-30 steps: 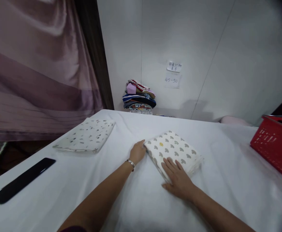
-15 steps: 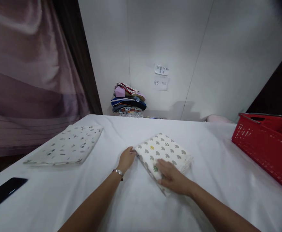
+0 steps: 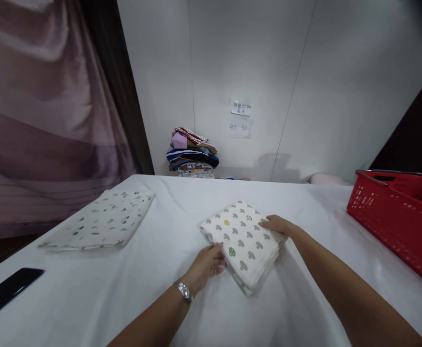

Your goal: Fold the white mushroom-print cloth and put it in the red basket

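A folded white cloth (image 3: 242,238) printed with grey shapes lies in the middle of the white-covered table (image 3: 182,226). My left hand (image 3: 207,264) touches its near left edge, fingers curled against the fabric, a metal bracelet on the wrist. At the far right edge of the same cloth, my right hand (image 3: 276,225) rests with fingers laid along it. Both hands are at the cloth's sides; it lies flat on the table.
A second folded cloth (image 3: 102,220) with small dark marks lies at the left. A dark flat object (image 3: 6,292) sits near the left edge. A red basket (image 3: 399,212) stands at the right. Stacked coloured fabrics (image 3: 192,152) stand by the wall under paper notes (image 3: 240,118).
My left hand slid from the cloth's far left corner to its near left edge. My right hand left the near part of the cloth for its far right edge.
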`<state>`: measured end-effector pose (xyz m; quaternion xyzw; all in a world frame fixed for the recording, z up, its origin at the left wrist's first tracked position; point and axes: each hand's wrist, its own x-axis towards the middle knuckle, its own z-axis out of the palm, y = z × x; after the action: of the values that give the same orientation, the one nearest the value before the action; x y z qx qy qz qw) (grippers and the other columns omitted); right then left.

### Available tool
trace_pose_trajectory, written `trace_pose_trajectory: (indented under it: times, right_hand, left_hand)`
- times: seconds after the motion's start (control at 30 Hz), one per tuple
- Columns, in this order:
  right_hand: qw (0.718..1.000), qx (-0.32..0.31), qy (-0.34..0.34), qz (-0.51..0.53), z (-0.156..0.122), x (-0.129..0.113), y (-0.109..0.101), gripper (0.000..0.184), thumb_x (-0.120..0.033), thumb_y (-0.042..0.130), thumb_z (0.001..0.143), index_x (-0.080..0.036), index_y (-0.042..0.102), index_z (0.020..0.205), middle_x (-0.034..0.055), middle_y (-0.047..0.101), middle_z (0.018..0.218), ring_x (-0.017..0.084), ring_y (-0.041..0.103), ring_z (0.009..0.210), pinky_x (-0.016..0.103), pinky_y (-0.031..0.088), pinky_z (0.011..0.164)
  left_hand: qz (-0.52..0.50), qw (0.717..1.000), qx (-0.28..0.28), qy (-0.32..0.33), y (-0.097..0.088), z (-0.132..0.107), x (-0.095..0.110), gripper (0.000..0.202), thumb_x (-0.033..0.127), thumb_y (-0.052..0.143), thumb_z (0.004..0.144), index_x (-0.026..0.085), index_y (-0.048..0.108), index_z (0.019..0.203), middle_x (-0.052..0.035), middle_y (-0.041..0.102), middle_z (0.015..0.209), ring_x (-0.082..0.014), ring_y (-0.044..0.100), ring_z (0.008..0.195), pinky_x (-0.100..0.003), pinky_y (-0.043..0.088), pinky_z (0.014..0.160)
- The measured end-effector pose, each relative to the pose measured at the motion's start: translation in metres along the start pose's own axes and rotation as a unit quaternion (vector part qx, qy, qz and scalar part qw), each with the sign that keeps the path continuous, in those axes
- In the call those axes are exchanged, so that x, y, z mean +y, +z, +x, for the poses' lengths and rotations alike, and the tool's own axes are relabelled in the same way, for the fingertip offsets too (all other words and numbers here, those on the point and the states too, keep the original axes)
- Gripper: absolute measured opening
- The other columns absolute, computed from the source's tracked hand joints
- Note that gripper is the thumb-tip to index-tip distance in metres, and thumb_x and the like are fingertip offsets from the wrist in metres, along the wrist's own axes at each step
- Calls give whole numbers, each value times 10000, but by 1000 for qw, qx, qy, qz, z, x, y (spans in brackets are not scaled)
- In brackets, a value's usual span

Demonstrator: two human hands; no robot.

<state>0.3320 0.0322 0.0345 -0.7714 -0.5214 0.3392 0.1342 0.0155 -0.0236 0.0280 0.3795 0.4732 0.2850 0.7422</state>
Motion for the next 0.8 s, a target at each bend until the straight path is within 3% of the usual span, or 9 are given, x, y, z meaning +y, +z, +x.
trace_pose_trajectory:
  times: [0.13,0.23,0.33,0.5,0.7,0.8]
  right_hand:
    - [998,-41,15,35,0,3,-8,856,-583,713,590,-116,494,1273,208,427,1363,329,495,1173,426,427,950]
    - [982,-137,17,127,-8,4,-11,702,-591,701,617,-134,585,1137,183,569,1226,291,591,1052,387,498,866]
    - [942,-209,44,257,-14,8,-8,579,-570,705,637,-137,631,1015,158,659,1072,277,639,953,372,535,809]
    - [919,-160,92,349,-18,17,0,534,-551,672,686,-142,616,1024,139,673,1040,261,647,944,382,531,832]
    - [885,-256,38,388,-39,16,11,408,-400,655,762,-113,607,1048,139,640,1125,228,611,1036,347,467,939]
    - [884,-243,25,397,-47,12,19,428,-461,596,804,-114,598,1054,145,622,1157,226,589,1075,346,449,956]
  left_hand:
    - [27,999,23,0,6,9,1,439,483,665,699,138,566,951,-61,629,833,-124,564,656,-226,428,576]
    - [15,999,29,21,9,13,-1,381,361,674,713,147,554,1004,-87,655,929,-148,602,710,-265,481,638]
    - [-19,999,34,25,11,14,-5,361,261,652,724,144,542,1047,-119,653,1034,-183,636,789,-314,519,710]
    - [-55,998,34,29,11,11,-4,364,207,605,742,117,515,1083,-154,645,1065,-218,654,806,-347,543,697]
    - [-36,996,70,45,-13,14,2,289,220,581,719,127,565,992,-118,683,936,-199,657,735,-278,520,570]
    - [-37,997,59,41,-27,14,5,285,236,587,713,130,582,977,-108,688,928,-201,658,757,-291,533,614]
